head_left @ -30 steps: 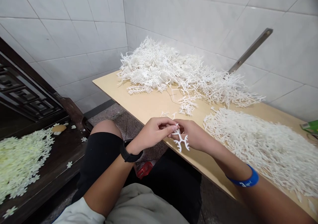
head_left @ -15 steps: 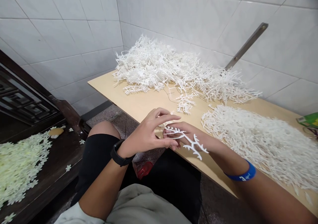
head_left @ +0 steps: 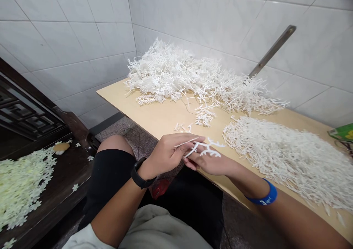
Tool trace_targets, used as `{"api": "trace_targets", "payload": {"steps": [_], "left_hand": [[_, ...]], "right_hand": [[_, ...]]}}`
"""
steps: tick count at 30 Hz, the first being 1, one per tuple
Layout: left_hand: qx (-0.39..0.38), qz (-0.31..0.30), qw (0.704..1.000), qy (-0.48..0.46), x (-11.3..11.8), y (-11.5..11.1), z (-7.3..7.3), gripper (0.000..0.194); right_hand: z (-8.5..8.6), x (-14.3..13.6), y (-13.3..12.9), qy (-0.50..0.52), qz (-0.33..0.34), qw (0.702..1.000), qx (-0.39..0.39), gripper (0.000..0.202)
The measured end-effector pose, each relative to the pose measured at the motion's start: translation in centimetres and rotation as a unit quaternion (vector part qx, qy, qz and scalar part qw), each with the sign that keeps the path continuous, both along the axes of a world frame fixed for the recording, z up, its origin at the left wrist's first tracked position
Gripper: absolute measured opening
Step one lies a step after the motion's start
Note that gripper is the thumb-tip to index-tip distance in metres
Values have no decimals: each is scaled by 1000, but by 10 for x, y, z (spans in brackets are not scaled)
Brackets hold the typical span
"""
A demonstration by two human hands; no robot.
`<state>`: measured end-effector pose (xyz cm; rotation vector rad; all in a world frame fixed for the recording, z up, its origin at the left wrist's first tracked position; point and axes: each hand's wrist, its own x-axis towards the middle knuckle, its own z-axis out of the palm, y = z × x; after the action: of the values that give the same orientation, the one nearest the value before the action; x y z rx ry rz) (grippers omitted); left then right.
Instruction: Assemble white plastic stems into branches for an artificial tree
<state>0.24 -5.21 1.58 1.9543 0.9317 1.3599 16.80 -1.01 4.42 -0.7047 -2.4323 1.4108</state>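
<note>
My left hand (head_left: 168,152), with a black band at the wrist, is closed on a white plastic branch (head_left: 208,148), its thumb pressed to the stem. A thin white stem (head_left: 185,142) also shows along its fingers. The forked twigs reach right, over the back of my right hand (head_left: 211,163). That hand, below a blue wristband, meets the left one with its fingers curled; what they hold is hidden. Small white branch pieces (head_left: 182,127) lie on the table just beyond my hands.
On the wooden table (head_left: 116,91), a tall heap of white branches (head_left: 176,72) lies against the tiled wall. A lower pile of white stems (head_left: 286,157) is at right, near a green packet (head_left: 342,132). Pale yellow flowers (head_left: 22,186) cover part of a dark bench at left.
My left hand has moved right and closed onto the branch, fingers now over the right hand. The branch's forked end has swung upward. Loose pieces behind the hands have come into view.
</note>
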Motion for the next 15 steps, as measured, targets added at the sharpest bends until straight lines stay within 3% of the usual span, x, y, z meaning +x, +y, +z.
{"api": "trace_targets", "payload": {"steps": [7,15], "left_hand": [[-132,101,976,-139,17,-4,-2,40],[-181,125,945,-240,27,1,1,40]], "right_hand": [[-9,-7,-4,28,-6,994,-109,51],[-14,-5,3,16,12,998,-61,57]]}}
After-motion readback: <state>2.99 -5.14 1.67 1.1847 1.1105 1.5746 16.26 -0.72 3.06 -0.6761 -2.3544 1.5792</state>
